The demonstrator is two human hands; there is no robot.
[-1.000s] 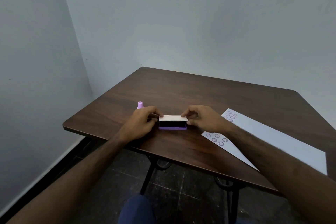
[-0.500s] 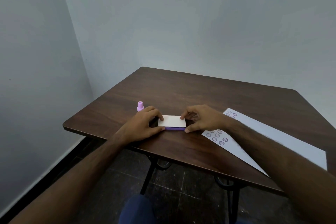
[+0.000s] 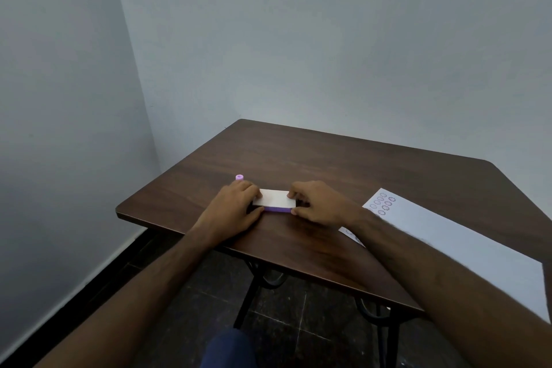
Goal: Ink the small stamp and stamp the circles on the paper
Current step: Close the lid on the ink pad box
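The ink pad (image 3: 274, 200) is a flat purple box with a white lid, lying closed on the table's near left part. My left hand (image 3: 233, 209) grips its left end and my right hand (image 3: 316, 203) grips its right end, fingers on the lid. The small purple stamp (image 3: 239, 177) stands upright just behind my left hand, apart from it. The white paper (image 3: 442, 230) lies to the right, with several purple stamped circles (image 3: 383, 204) at its near-left end; my right forearm covers part of it.
The dark wooden table (image 3: 343, 164) stands in a corner between grey walls. Its near edge runs diagonally below my forearms, with black metal legs (image 3: 248, 293) and a dark tiled floor beneath. My knee in blue cloth (image 3: 230, 349) shows at the bottom.
The ink pad's lid, raised a second ago, has come down flat onto the purple base. Both hands stay at the pad's ends, pressing on the lid.
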